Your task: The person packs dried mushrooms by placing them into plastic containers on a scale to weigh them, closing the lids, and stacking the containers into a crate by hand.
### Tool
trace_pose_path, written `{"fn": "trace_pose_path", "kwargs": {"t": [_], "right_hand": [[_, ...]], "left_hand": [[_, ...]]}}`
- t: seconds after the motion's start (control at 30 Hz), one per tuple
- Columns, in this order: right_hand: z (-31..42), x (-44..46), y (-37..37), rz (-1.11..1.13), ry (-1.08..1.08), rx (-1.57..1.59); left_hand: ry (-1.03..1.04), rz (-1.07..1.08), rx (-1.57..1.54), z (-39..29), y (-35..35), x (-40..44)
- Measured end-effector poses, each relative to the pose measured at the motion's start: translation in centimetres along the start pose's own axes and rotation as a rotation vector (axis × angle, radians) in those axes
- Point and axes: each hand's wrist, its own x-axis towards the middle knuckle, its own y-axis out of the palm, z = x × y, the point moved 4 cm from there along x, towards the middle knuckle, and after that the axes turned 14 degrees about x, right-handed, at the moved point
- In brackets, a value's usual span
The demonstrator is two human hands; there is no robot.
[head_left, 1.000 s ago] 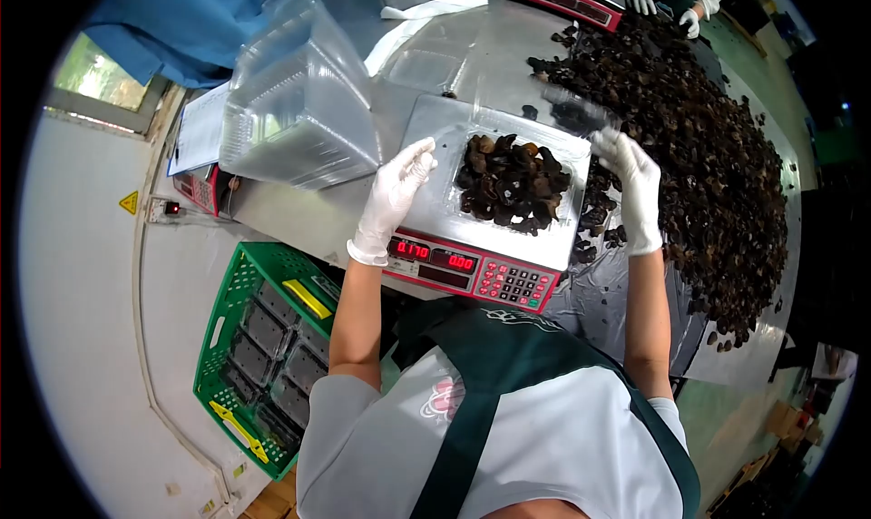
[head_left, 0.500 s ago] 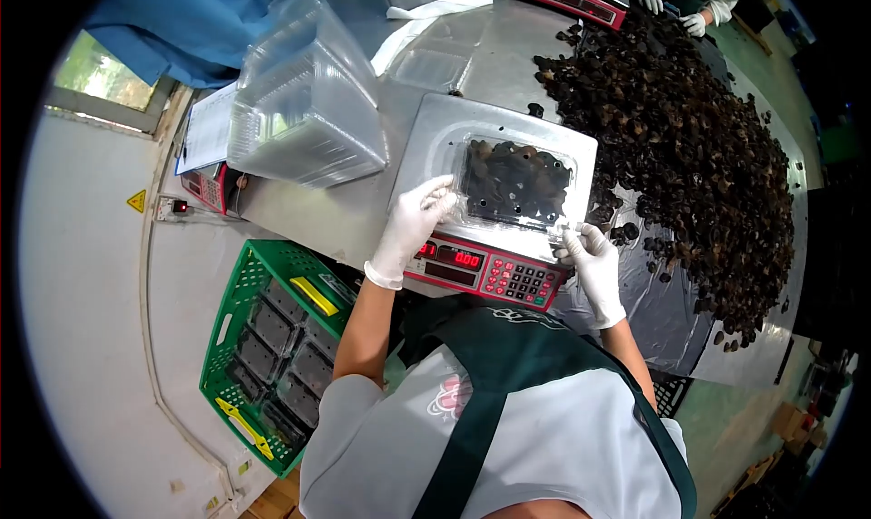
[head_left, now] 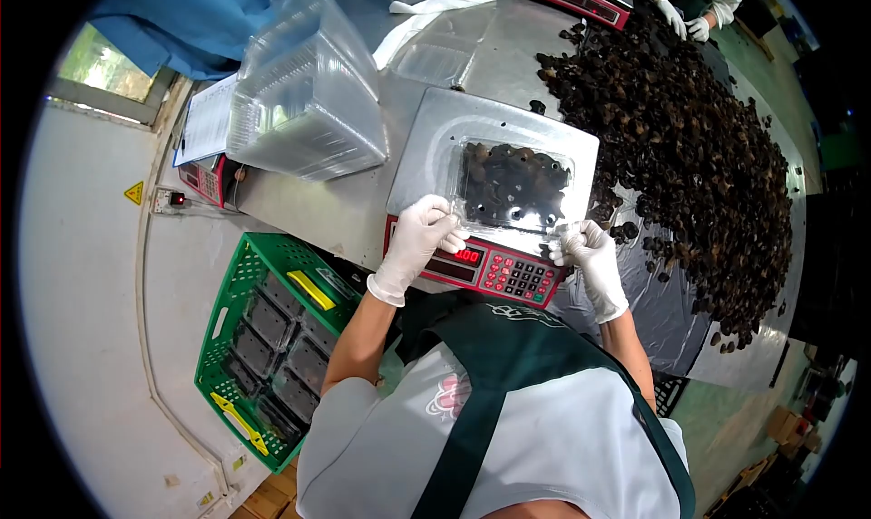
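Note:
A clear plastic clamshell box [head_left: 513,185] filled with dark dried mushroom-like pieces lies on the metal pan of a red digital scale [head_left: 517,279]. My left hand [head_left: 426,239], in a white glove, is closed at the box's near left corner, its thumb and fingers pinched on the clear rim. At the near right corner my right hand [head_left: 588,254], also gloved, pinches the rim with bent fingers. The lid appears to lie over the pieces. Part of the scale's red display is hidden behind my left hand.
Stacked clear plastic boxes [head_left: 308,102] stand on the left. A large heap of dark pieces [head_left: 680,156] covers the right side. Below left, a green crate [head_left: 218,337] holds packed boxes. Another person's gloved hands [head_left: 685,22] work beyond the heap, near a second red scale [head_left: 572,0].
My left hand has moved down and slightly right along the box's near left corner. My right hand has shifted slightly left. The other person's hands have come closer together.

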Motion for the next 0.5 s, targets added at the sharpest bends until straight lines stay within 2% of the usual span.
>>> {"fn": "trace_pose_path", "kwargs": {"t": [0.17,0.27,0.37,0.43,0.5], "right_hand": [[-0.1,0.1,-0.2,0.009,-0.040,-0.053],[-0.3,0.0,-0.4,-0.001,-0.018,-0.047],[0.1,0.0,-0.5,0.011,0.024,-0.061],[0.7,0.1,-0.9,0.004,0.053,-0.049],[1.0,0.5,-1.6,-0.007,0.029,-0.052]], "left_hand": [[0.059,-0.048,-0.008,0.3,0.0,0.1],[0.028,-0.028,0.010,-0.5,-0.4,-0.2],[-0.091,0.059,0.034,-0.7,-1.9,0.1],[0.044,0.003,0.125,-1.4,-3.1,0.4],[0.057,-0.173,0.206,-1.9,-4.1,0.9]]}}
